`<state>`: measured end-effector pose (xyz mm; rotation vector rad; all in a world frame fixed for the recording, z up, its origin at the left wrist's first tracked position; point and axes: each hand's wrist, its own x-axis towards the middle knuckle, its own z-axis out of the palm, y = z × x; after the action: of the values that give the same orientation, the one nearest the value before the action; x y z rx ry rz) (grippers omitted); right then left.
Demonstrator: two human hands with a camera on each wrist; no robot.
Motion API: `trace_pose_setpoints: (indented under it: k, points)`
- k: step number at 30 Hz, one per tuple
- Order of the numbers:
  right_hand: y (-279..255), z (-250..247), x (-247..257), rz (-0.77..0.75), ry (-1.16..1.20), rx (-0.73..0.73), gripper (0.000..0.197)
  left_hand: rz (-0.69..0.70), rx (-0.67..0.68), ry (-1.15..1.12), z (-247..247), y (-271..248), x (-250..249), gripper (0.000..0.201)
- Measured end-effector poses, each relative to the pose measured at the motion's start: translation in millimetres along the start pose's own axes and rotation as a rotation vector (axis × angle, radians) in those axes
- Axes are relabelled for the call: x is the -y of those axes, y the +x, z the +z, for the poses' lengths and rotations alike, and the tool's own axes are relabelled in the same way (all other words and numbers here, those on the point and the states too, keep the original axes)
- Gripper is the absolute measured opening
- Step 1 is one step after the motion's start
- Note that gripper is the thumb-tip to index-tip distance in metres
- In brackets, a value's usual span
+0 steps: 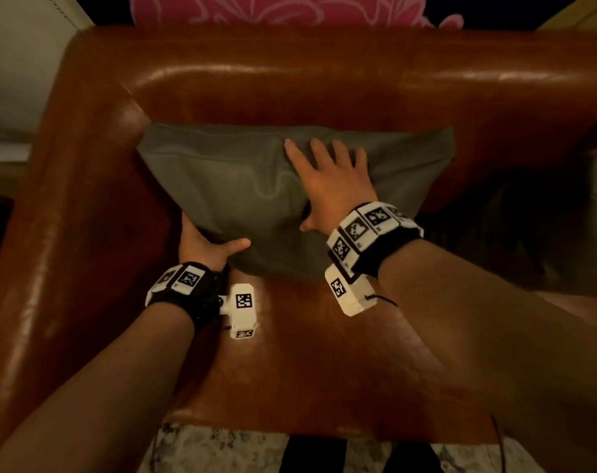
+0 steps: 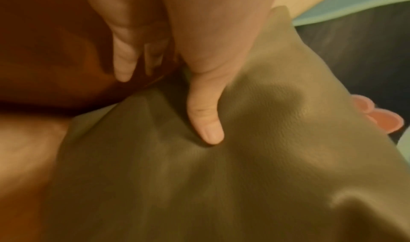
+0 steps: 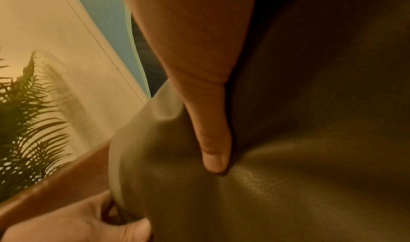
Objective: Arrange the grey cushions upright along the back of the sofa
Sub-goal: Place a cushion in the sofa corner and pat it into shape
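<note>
A grey cushion (image 1: 228, 179) leans against the back (image 1: 324, 73) of a brown leather sofa, in its left corner. My right hand (image 1: 328, 179) lies flat on the cushion's front face with the fingers straight, pressing it toward the back. My left hand (image 1: 205, 245) holds the cushion's lower left corner, thumb on the front and fingers behind. In the left wrist view the thumb (image 2: 206, 119) dents the cushion (image 2: 266, 158). In the right wrist view the right thumb (image 3: 210, 140) presses into the cushion (image 3: 288, 184).
The sofa's left armrest (image 1: 68, 216) stands close beside the cushion. The seat (image 1: 307, 353) is bare in front of it. A dim greyish shape (image 1: 584, 268), perhaps another cushion, lies at the right edge. A fern (image 3: 26, 123) stands beyond the sofa.
</note>
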<state>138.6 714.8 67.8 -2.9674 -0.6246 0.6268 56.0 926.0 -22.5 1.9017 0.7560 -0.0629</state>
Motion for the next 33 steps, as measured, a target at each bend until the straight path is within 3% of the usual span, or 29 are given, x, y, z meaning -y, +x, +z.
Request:
trace_pose_setpoints:
  k: [3, 5, 7, 8, 9, 11, 14, 16, 19, 21, 23, 25, 27, 30, 33]
  points:
    - [-21, 2, -13, -0.017, 0.041, -0.034, 0.124, -0.079, -0.015, 0.050, 0, -21, 3, 0.117]
    - [-39, 5, -25, -0.046, 0.046, -0.061, 0.113, -0.045, -0.078, 0.139, -7, -45, -8, 0.115]
    - [-52, 8, -33, -0.056, 0.045, -0.071, 0.106, 0.095, -0.173, 0.258, -16, -74, -27, 0.104]
    - [-55, 9, -35, -0.060, 0.056, -0.088, 0.103, 0.237, -0.186, 0.302, -20, -86, -41, 0.101]
    - [-59, 9, -35, -0.066, 0.076, -0.114, 0.099, 0.408, -0.168, 0.364, -21, -94, -58, 0.104]
    - [-66, 12, -35, -0.111, 0.156, -0.206, 0.091, 0.657, 0.001, 0.626, -12, -87, -79, 0.125]
    - [-87, 32, -35, -0.229, 0.243, -0.439, 0.072, 0.660, 0.295, 1.085, 20, -51, -87, 0.156]
    - [-106, 55, -39, -0.261, 0.264, -0.516, 0.059, 0.642, 0.326, 1.185, 37, -31, -82, 0.157]
    - [-127, 86, -49, -0.252, 0.315, -0.533, 0.041, 0.636, 0.279, 1.137, 51, -8, -84, 0.153]
    - [-133, 100, -54, -0.208, 0.336, -0.486, 0.042, 0.634, 0.263, 1.138, 57, -1, -89, 0.155]
    - [-131, 105, -56, -0.067, 0.418, -0.444, 0.048, 0.638, 0.256, 1.140, 60, 1, -92, 0.157]
    - [-123, 106, -54, 0.217, 0.625, -0.309, 0.071, 0.639, 0.263, 1.130, 57, -2, -91, 0.156]
    - [-108, 105, -44, 0.445, 0.844, -0.195, 0.108, 0.647, 0.263, 1.108, 52, -9, -88, 0.153]
    - [-71, 104, -19, 0.492, 1.119, -0.177, 0.140, 0.679, 0.241, 1.050, 39, -29, -76, 0.145]
    - [-37, 92, -11, 0.564, 1.250, -0.130, 0.131, 0.674, 0.195, 0.797, 18, -59, -44, 0.116]
